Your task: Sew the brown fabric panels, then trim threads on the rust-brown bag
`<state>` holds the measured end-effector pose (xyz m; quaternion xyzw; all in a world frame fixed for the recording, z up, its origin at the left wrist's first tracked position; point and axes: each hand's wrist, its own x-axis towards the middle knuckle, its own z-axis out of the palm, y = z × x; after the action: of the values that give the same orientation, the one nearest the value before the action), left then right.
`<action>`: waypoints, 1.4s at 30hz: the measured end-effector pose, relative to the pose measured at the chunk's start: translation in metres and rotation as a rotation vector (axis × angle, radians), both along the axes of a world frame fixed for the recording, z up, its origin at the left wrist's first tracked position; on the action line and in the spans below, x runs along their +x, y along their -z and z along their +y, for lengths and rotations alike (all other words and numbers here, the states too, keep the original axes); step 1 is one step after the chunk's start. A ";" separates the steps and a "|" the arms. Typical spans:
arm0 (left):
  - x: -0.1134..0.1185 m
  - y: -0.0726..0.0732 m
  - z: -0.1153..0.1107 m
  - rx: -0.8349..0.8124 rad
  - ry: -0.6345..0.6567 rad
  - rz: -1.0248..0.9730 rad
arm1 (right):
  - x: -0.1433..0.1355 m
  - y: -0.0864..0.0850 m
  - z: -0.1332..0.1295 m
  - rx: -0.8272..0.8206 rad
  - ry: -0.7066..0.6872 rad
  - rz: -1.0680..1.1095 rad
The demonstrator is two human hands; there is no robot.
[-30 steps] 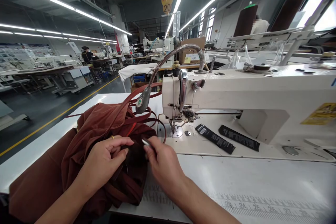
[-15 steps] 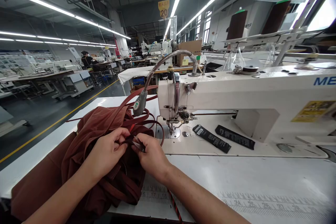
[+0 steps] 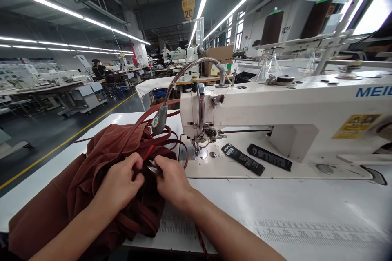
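Observation:
A bundle of maroon cloth with long narrow straps lies heaped on the left of the white table. My left hand is closed at the middle of the heap, its thumb and forefinger pinching a fold there. Facing it, my right hand is closed around small metal thread snips, whose pointed blades show beside the left fingertips. A bright red strip shows between the hands. The right fingers hide the rest of the snips.
Right of the cloth stands a white sewing machine, its needle area close to my right hand. Two black printed labels lie on its bed. A bendable lamp hangs over the straps. A person sits far back left.
My hands have drawn slightly apart, and the snips' blades show more clearly between them. The dark strip between the fingertips is no longer visible. The view has shifted a little.

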<state>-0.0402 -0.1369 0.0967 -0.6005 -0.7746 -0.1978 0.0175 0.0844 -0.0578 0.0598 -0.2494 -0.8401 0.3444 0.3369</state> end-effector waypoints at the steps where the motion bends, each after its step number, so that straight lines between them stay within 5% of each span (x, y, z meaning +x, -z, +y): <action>1: 0.000 -0.001 -0.002 0.014 0.019 -0.015 | -0.001 0.000 0.002 -0.033 -0.001 0.009; 7: 0.001 -0.003 -0.009 0.029 0.256 0.049 | 0.000 0.001 0.006 -0.203 -0.022 0.068; 13: 0.000 0.007 -0.010 0.066 0.192 0.233 | 0.002 -0.001 0.003 -0.240 -0.051 0.113; 22: 0.013 -0.012 -0.004 -0.294 0.159 0.478 | 0.002 0.006 -0.001 -0.136 0.001 0.098; 34: 0.001 -0.009 -0.009 -0.093 0.170 -0.043 | 0.007 0.001 -0.001 0.014 0.104 -0.001; 42: -0.005 -0.006 -0.009 -0.074 0.117 -0.122 | 0.026 -0.022 -0.033 0.309 0.174 -0.391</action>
<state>-0.0452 -0.1463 0.1027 -0.6318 -0.7445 -0.2061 -0.0634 0.1102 -0.0908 0.0815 -0.3281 -0.9073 0.1270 0.2305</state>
